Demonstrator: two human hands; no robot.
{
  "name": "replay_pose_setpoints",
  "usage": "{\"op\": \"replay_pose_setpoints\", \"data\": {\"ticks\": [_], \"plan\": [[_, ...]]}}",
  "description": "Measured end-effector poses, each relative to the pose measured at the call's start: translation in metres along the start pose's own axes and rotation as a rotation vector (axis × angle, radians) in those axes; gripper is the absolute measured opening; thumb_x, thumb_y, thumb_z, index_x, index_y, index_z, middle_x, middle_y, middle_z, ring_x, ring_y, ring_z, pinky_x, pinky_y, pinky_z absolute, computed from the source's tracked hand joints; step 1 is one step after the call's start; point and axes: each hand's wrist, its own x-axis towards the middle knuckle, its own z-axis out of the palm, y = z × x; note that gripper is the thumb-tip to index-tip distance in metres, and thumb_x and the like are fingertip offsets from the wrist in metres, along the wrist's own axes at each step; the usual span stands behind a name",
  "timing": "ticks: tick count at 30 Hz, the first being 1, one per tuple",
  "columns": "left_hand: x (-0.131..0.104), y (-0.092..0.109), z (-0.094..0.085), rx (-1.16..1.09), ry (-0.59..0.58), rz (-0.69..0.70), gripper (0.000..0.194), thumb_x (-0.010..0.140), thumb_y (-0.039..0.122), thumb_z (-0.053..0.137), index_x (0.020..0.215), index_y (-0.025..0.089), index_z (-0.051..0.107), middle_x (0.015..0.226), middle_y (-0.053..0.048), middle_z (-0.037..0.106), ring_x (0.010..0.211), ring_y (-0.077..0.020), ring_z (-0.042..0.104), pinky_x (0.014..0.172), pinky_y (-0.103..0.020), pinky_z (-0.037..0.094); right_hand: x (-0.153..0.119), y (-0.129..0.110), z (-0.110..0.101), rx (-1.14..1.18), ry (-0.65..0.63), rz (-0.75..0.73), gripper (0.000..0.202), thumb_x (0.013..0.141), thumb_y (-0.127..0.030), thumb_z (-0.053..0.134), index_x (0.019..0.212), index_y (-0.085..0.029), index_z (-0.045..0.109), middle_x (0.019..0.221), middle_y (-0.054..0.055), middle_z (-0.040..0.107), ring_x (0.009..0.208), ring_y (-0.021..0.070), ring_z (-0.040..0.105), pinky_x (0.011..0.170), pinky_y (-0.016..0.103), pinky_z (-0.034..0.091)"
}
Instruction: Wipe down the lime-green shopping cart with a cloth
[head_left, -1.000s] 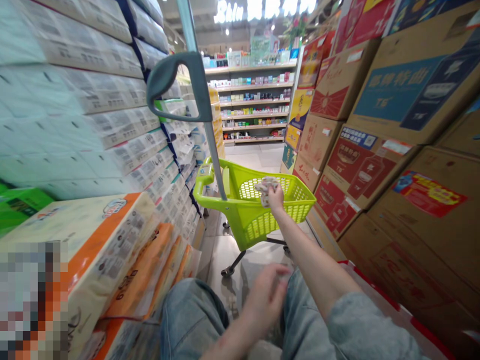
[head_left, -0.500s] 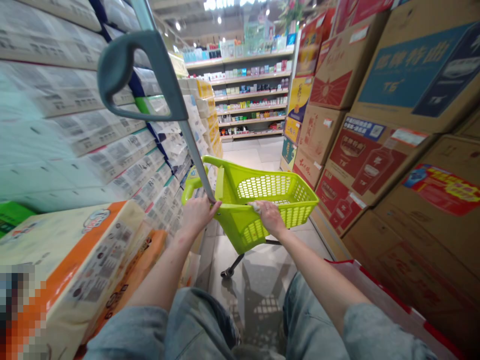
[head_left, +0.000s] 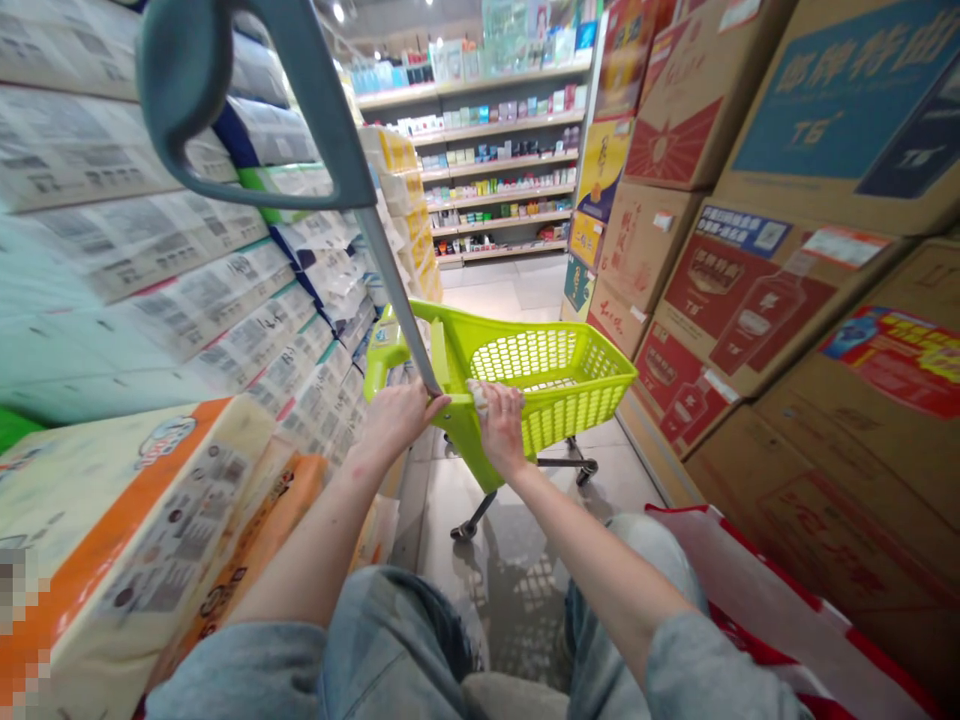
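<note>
A small lime-green shopping cart with a perforated basket stands in the aisle ahead of me. From its rear rises a grey pole topped by a looped grey handle. My left hand is closed on the cart's rear edge at the pole's base, thumb pointing to the right; some of its fingers are hidden. On the near side rim, my right hand presses a small crumpled white cloth, perhaps a tissue, with its fingers bent over the rim.
Stacked packs of paper line the left side, with a cream-and-orange pack close to me. Cardboard cartons form a wall on the right. A red-and-white bag lies low at right. Stocked shelves stand beyond the aisle.
My right hand has slid left along the rim with the white cloth, nearer to my left hand. My left hand stays by the pole. The view has tipped down slightly.
</note>
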Motion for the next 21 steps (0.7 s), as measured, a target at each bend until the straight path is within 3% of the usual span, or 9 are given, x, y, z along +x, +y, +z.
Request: {"op": "replay_pose_setpoints", "data": {"ticks": [3,6,10,13,16,21], "plan": [[0.008,-0.003,-0.004,0.013,-0.056,0.043,0.061,0.086,0.063,0.028,0.093,0.018,0.070,0.080,-0.013,0.070,0.080,-0.0274,0.066,0.062,-0.029,0.041,-0.003,0.006,0.000,0.025,-0.042,-0.096,0.054,0.089,-0.014,0.033,0.143,-0.019,0.032,0.140,0.011,0.043,0.136,0.0206,0.028,0.114,0.049,0.019],[0.017,-0.008,-0.007,0.027,-0.135,0.103,0.069,0.084,0.068,0.025,0.084,0.019,0.072,0.076,-0.012,0.070,0.075,-0.0262,0.066,0.057,-0.027,0.038,-0.014,0.048,-0.011,0.026,-0.075,-0.132,0.058,0.088,-0.009,0.024,0.145,-0.018,0.030,0.145,0.009,0.038,0.139,0.0168,0.024,0.115,0.044,0.023],[0.023,-0.009,-0.005,0.047,-0.169,0.168,0.073,0.081,0.074,0.022,0.088,0.020,0.072,0.077,-0.011,0.070,0.072,-0.0249,0.065,0.055,-0.025,0.036,-0.028,0.111,-0.027,0.010,0.036,0.132,0.054,0.089,-0.014,0.025,0.143,-0.012,0.031,0.149,0.012,0.031,0.140,0.0171,0.020,0.113,0.040,0.026],[0.024,-0.004,0.000,0.104,-0.113,0.176,0.073,0.081,0.073,0.024,0.088,0.018,0.071,0.078,-0.013,0.070,0.074,-0.0262,0.065,0.056,-0.026,0.037,-0.026,0.131,-0.027,0.052,0.150,0.349,0.052,0.089,-0.021,0.031,0.140,-0.013,0.036,0.146,0.013,0.036,0.137,0.0183,0.027,0.112,0.041,0.027],[0.024,0.001,0.003,0.116,-0.072,0.181,0.070,0.083,0.070,0.025,0.089,0.017,0.070,0.078,-0.014,0.070,0.075,-0.0275,0.066,0.058,-0.027,0.037,-0.016,0.123,-0.012,0.139,0.181,0.458,0.051,0.088,-0.028,0.036,0.137,-0.014,0.041,0.147,0.014,0.033,0.137,0.0204,0.028,0.111,0.042,0.027],[0.026,0.007,0.004,0.100,-0.069,0.164,0.070,0.084,0.069,0.026,0.087,0.015,0.070,0.080,-0.016,0.070,0.080,-0.0289,0.066,0.063,-0.029,0.039,-0.027,0.067,0.034,0.272,0.158,0.549,0.055,0.089,-0.031,0.034,0.140,-0.010,0.037,0.152,0.018,0.021,0.141,0.0234,0.016,0.111,0.046,0.024]]}}
